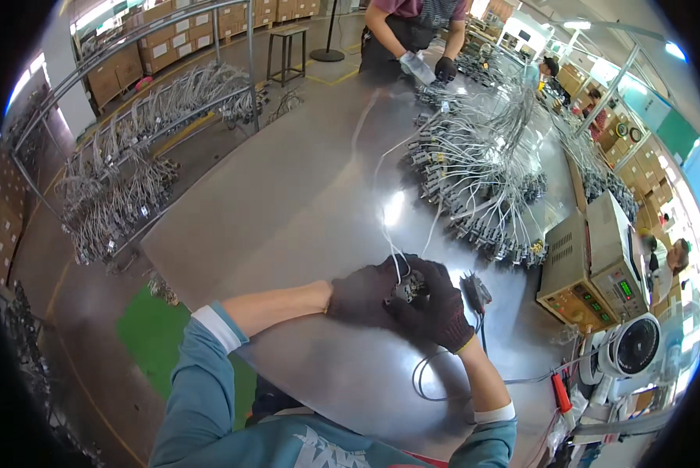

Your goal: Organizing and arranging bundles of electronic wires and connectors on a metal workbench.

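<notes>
Both my hands wear dark gloves and meet over the shiny metal table [287,210]. My left hand [360,295] and my right hand [437,308] together grip a small black connector block [407,288] with white wires [381,210] running from it up across the table. A black plug on a dark cable [474,292] lies just right of my right hand, apart from it.
A large heap of white wire harnesses [474,179] covers the table's right side. A beige test instrument [599,265] and a small fan [634,347] stand at the right. A rack hung with harnesses [124,179] is at left. Another person [416,39] works at the far end.
</notes>
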`<state>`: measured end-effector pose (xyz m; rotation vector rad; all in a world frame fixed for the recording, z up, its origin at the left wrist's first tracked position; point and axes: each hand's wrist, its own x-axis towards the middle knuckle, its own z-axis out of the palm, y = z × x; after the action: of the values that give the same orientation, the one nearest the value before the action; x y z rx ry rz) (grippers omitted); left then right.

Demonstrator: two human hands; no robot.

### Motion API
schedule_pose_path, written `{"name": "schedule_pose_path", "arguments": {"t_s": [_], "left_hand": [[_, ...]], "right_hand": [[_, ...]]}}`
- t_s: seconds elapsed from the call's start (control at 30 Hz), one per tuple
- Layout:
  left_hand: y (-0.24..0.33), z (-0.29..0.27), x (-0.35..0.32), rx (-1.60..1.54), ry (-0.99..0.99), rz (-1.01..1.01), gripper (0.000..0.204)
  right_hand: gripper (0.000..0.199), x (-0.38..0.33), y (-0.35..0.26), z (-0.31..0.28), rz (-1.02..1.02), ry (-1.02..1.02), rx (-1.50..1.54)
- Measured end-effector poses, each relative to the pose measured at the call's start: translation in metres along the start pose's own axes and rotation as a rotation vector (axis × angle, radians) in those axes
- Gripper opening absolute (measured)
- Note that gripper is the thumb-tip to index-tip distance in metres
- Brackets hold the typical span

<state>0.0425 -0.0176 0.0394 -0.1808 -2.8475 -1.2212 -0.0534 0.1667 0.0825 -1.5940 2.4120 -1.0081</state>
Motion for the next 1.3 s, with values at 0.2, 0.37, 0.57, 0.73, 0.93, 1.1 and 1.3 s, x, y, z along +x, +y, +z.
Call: {"name": "schedule_pose_path", "arguments": {"t_s": [0.2, 0.37, 0.57, 0.73, 0.93, 1.1, 1.3], "left_hand": [[-0.003, 0.001, 0.007, 0.042, 0.058, 0.17, 0.091], [-0.02, 0.013, 0.011, 0.16, 0.032, 0.207, 0.079], [-0.023, 0.008, 0.014, 0.334, -0.02, 0.176, 0.079], [-0.025, 0.004, 0.013, 0.355, 0.037, 0.209, 0.09], [-0.028, 0.006, 0.011, 0.403, 0.017, 0.24, 0.091], [-0.032, 0.011, 0.011, 0.343, 0.094, 0.281, 0.087], [-0.04, 0.011, 0.01, 0.312, 0.058, 0.271, 0.084]], "right_hand": [[0.08, 0.002, 0.005, 0.001, 0.128, -0.094, -0.03], [0.082, 0.001, -0.004, 0.006, 0.057, 0.011, -0.026], [0.075, 0.002, -0.002, -0.008, 0.126, -0.052, -0.135], [0.063, 0.009, 0.023, -0.045, -0.026, 0.175, -0.124], [0.064, 0.051, 0.066, -0.093, 0.093, 0.382, -0.349], [0.08, 0.101, 0.114, -0.084, 0.38, 0.292, -0.578], [0.082, 0.096, 0.109, -0.065, -0.015, 0.448, -0.845]]}}
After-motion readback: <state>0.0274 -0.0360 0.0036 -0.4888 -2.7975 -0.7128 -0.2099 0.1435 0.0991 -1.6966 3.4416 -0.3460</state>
